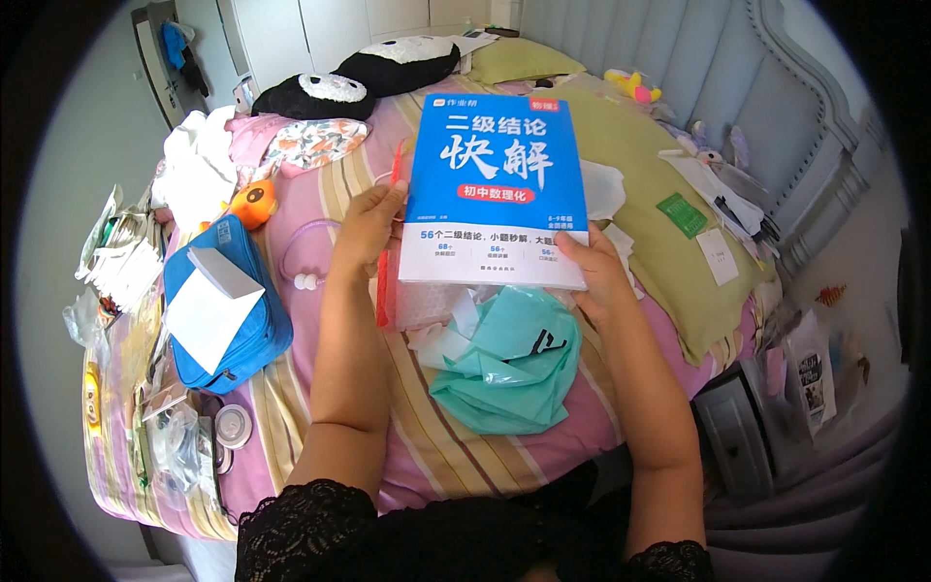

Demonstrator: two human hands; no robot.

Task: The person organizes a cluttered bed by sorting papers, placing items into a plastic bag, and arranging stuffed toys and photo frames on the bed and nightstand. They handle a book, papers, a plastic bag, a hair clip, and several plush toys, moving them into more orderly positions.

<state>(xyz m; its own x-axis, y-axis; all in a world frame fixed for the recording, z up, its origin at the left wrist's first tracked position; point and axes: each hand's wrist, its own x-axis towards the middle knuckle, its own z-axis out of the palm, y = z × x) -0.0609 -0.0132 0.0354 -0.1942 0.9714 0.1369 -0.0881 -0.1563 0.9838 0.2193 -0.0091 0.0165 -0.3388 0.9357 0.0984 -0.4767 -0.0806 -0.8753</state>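
Blue-and-white, the book [493, 189] is pinched at opposite sides by the left fingers [390, 199] and right fingers [574, 252].

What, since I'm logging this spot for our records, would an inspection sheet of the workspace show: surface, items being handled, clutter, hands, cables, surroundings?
Surface: striped pink-and-yellow bedcover, wrinkled in places.
Items handled: blue-and-white book, front cover facing the camera; red-edged clear pouch partly behind it, whether held unclear.
Clutter: crumpled turquoise bag nearer the person than the book; blue case at left with white paper on it; orange toy beyond the case.
Hands: left hand grips the book's left edge; right hand grips near its lower right corner.
Cables: nothing seen that is clearly a cable.
Surroundings: padded headboard at far right; white cupboards at the far side; dark drawer unit at right.
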